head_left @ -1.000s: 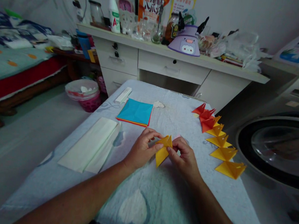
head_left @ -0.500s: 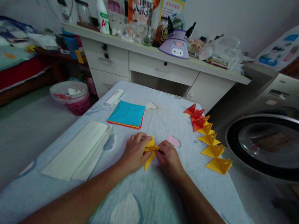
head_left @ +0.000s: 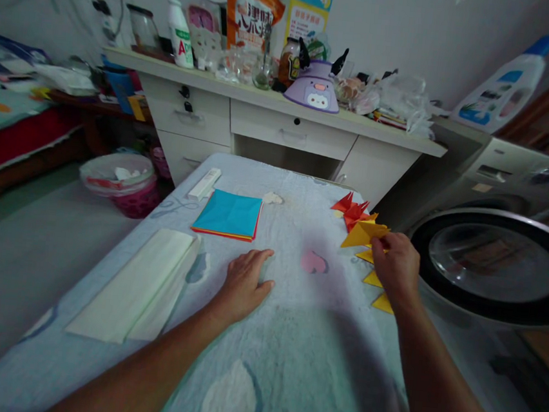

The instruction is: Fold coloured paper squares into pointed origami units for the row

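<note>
My right hand [head_left: 397, 266] pinches a yellow folded-paper crane [head_left: 362, 234] by its right end, over the row of finished-looking paper pieces at the table's right side. Red folded cranes [head_left: 354, 214] lie just beyond it, and more yellow folded cranes [head_left: 373, 279] show partly beneath and behind my hand. On the cloth in the middle, my left hand [head_left: 246, 283] rests with thumb and fingers apart, holding nothing. A stack of square paper [head_left: 229, 213], blue on top with red and yellow edges below, lies beyond my left hand.
A folded pale cloth or paper [head_left: 135, 286] lies on the left of the table [head_left: 283, 369], with a narrow white box [head_left: 205, 184] near the far left corner. Beyond stands a cluttered white desk [head_left: 292, 127]. A washing machine [head_left: 507, 261] is at right, a pink bin [head_left: 134, 196] at left.
My right hand has carried the yellow crane from the table's middle to the row at right. My left hand has let go of it and opened. The view has shifted slightly.
</note>
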The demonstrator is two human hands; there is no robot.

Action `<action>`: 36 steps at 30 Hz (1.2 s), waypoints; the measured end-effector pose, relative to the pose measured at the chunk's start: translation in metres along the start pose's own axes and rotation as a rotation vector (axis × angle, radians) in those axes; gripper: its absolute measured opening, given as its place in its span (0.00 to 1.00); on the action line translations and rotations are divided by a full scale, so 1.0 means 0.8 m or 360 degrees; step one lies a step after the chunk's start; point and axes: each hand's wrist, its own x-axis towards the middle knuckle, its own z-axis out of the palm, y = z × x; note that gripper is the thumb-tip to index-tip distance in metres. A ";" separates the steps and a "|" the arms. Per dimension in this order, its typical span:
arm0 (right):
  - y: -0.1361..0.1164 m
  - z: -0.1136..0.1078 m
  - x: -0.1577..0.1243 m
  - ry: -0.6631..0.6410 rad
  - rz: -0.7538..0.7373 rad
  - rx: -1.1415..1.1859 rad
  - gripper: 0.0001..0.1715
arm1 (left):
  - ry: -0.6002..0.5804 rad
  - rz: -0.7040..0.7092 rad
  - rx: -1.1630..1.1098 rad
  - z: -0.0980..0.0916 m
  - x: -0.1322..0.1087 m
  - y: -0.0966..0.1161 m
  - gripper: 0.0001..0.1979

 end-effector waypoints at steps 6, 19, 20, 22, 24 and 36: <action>0.005 0.018 0.018 -0.0378 0.0221 -0.0455 0.12 | -0.0038 0.0013 0.0007 -0.001 -0.001 0.001 0.25; -0.011 0.046 0.001 -0.0355 0.0362 -0.0533 0.24 | -0.0089 0.0035 0.0098 0.001 -0.002 -0.003 0.25; -0.013 0.045 -0.005 -0.0323 0.0340 -0.0493 0.23 | -0.0091 0.0038 0.0101 0.000 -0.003 -0.003 0.25; -0.018 0.044 -0.019 -0.0282 0.0237 -0.0414 0.20 | -0.0093 0.0045 0.0104 0.000 -0.003 -0.002 0.25; -0.022 0.045 -0.029 -0.0327 0.0169 -0.0359 0.19 | -0.0099 0.0053 0.0108 -0.001 -0.003 -0.002 0.25; -0.013 0.066 -0.019 -0.0705 0.0416 -0.0088 0.27 | -0.0117 0.0072 0.0140 -0.002 -0.002 -0.003 0.25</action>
